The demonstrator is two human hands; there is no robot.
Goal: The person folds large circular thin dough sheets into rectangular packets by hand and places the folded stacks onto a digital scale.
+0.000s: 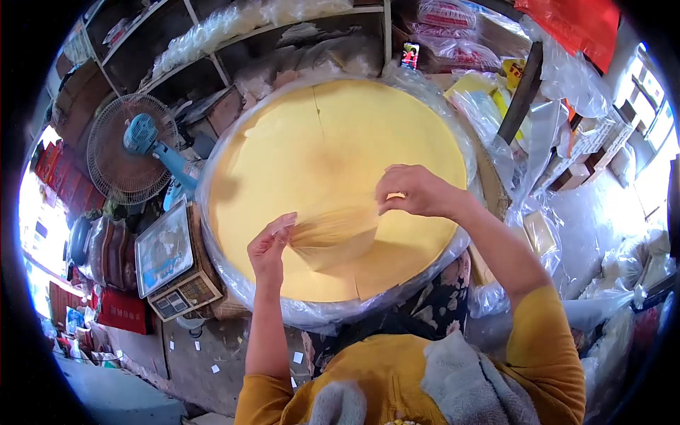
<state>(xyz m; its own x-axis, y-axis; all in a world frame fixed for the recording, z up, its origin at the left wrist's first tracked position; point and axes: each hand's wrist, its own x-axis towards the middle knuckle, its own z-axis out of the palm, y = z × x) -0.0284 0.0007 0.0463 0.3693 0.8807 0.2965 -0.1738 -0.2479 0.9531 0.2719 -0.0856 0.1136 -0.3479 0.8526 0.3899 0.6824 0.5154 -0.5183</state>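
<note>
A clear, thin plastic bag [338, 239] stretches above the round yellow tabletop [283, 142], its folds gathered toward the left side. The fingers of my left hand [269, 244] are closed on the gathered left end of this bag. On the other side, my right hand [414, 191], with a ring on one finger, has thumb and fingers pinched together at the bag's upper right edge. Both hands are raised off the tabletop, and the bag's shadow falls on the yellow surface below. I cannot make out anything inside the bag.
Crumpled clear plastic [460, 134] wraps the table's rim. A blue fan [142, 134] and a weighing scale [164, 251] stand at left. Shelves [283, 32] with plastic packs are behind, with a lit phone [410, 55]. A dark post [522, 92] rises at right.
</note>
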